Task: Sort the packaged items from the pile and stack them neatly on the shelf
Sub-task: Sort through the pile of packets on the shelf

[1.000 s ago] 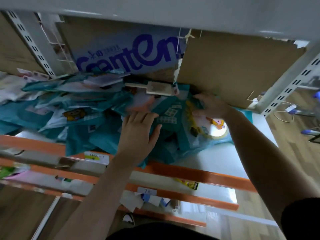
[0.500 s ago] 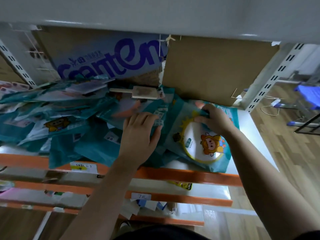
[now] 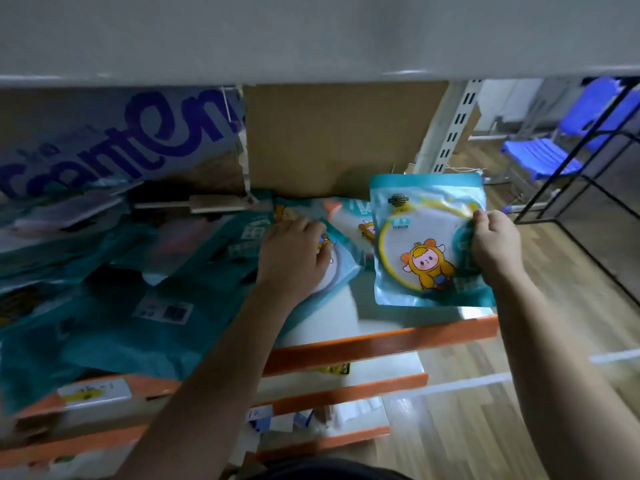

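- The right hand [image 3: 497,247] is gripping the mirror packet [image 3: 427,244] by its right edge, thumb curled over the front and the other fingers hidden behind it
- The mirror packet is standing upright at centre right of the frame, over the right end of the shelf board [image 3: 381,318]; its yellow-ringed round mirror and cartoon figure in a yellow hood are facing the camera, and whether its lower edge is touching the board cannot be told
- The left hand [image 3: 294,258] is lying released and flat at the centre of the frame, fingers stretched out and pressing on a teal packet [image 3: 343,271] at the right edge of the pile [image 3: 121,306]
- The pile of teal packets is sprawling across the left half of the frame, some hanging over the orange front rail [image 3: 381,342]
- More packets with the same cartoon figure are lying between the two hands, just behind the left one
- A wooden-handled item [image 3: 207,204] is resting on top of the pile at upper centre; what it is cannot be told
- A carton with large blue lettering [image 3: 121,140] is standing behind the pile at upper left, beside a plain cardboard panel [image 3: 332,133]
- A white slotted upright [image 3: 450,133] is rising at the shelf's right end
- A blue chair [image 3: 554,157] and a black wire rack [image 3: 588,195] are standing on the wooden floor [image 3: 485,427] at upper right
- Two more orange rails are showing below, at lower centre
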A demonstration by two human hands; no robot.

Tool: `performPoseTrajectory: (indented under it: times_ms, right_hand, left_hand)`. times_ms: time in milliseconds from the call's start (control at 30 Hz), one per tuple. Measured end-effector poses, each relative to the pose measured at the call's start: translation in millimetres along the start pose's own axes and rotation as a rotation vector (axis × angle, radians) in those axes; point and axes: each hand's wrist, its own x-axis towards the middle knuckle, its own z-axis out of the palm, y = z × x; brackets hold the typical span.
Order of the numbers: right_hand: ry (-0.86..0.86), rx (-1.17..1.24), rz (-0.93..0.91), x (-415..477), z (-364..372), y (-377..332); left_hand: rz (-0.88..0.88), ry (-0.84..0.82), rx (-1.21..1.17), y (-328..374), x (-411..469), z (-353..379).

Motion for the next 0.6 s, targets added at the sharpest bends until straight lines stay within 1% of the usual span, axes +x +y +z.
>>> performPoseTrajectory:
  times_ms: [67, 200, 333, 433, 600]
  right_hand:
    - [0.000, 0.000, 0.051, 0, -6, 12]
    - [0.008, 0.004, 0.116, -1, -13, 32]
    - [0.009, 0.002, 0.192, -11, -15, 44]
    - [0.012, 0.008, 0.222, -18, -15, 52]
    - [0.037, 0.070, 0.301, -23, -17, 60]
  left_hand:
    - [-0.019, -0.075, 0.040, 9, 10, 4]
    - [0.025, -0.089, -0.039, 30, 22, 12]
    - [0.067, -0.164, -0.041, 41, 40, 33]
    - [0.074, -0.219, -0.090, 39, 50, 54]
    - [0.189, -0.174, -0.073, 32, 45, 74]
